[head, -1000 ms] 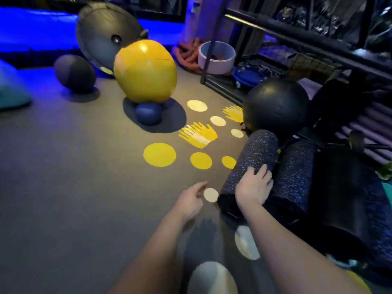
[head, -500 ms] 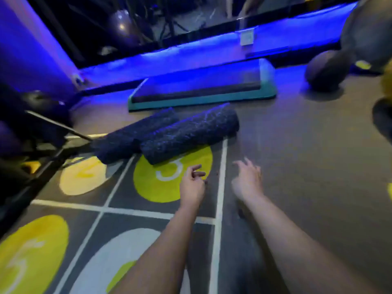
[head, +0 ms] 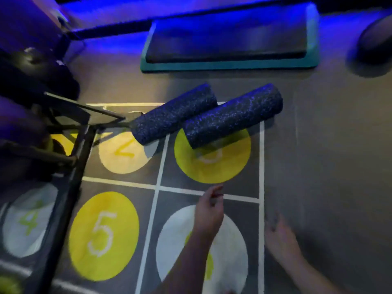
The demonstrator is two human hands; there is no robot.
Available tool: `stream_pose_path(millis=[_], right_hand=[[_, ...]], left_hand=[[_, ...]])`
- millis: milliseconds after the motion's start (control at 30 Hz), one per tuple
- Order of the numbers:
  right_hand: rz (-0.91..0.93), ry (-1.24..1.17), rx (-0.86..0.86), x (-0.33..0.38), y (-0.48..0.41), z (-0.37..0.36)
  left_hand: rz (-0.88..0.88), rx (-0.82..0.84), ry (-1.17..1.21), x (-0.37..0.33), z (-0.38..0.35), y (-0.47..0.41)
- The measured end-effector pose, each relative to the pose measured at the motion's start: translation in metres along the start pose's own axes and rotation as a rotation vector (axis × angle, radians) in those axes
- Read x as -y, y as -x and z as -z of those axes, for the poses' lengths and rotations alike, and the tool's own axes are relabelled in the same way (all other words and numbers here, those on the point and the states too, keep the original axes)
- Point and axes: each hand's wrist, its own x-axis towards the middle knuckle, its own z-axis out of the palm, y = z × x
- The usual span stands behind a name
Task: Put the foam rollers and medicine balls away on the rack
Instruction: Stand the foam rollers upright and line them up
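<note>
Hands have drawn back from the rollers, which lie touching on the floor at twelve o'clock. Left hand loosely curled, right hand slack, both empty. Fetching step, I judge: reach, grip one, carry to rack at nine.

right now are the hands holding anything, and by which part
Nothing is held: the left hand and right hand are both empty, apart from the two foam rollers on the floor.
</note>
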Motion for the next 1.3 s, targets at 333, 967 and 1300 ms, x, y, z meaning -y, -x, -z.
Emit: stream_pose_path(millis=[333, 967, 1300], right_hand=[[-0.074, -0.184, 0.068, 0.211, 0.037, 0.041], [-0.46, -0.453, -0.095, 0.312, -0.18, 0.031], [-0.555, -0.86, -0.066, 0.297, -0.305, -0.085]], left_hand=[[0.028, 0.266, -0.27, -0.149, 0.137, -0.008], [0.079, 0.528, -0.658, -0.28, 0.101, -0.312], [-0.11, 0.631, -0.861, -0.15, 0.001, -0.468]])
